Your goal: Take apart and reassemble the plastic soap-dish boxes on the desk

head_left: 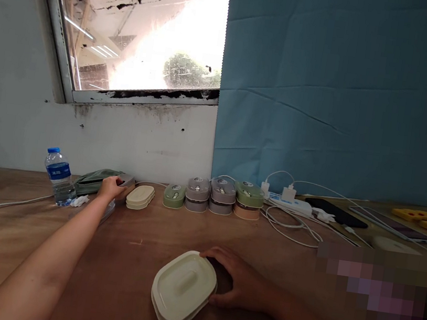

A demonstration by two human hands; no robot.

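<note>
In front of me on the table lies a cream oval lunch-box lid (183, 285) with a raised bar in its middle; a second cream rim shows beneath it. My right hand (238, 284) grips its right side, fingertips at the far edge and thumb at the near corner. Far forward on the left, my left hand (112, 188) is closed at a grey lunch box (127, 184), its fingers partly hidden. Just right of that hand sits a small stack of cream oval lids (140, 197). A dark green bag (93, 179) lies behind the left wrist.
A water bottle (60, 178) stands left of my left forearm. Along the back are a green lunch box (174, 197), two grey stacked lunch boxes (197, 194) (222, 197) and a green-topped one (248, 201). Cables, a power strip (290, 205) and phones (335, 212) lie at right.
</note>
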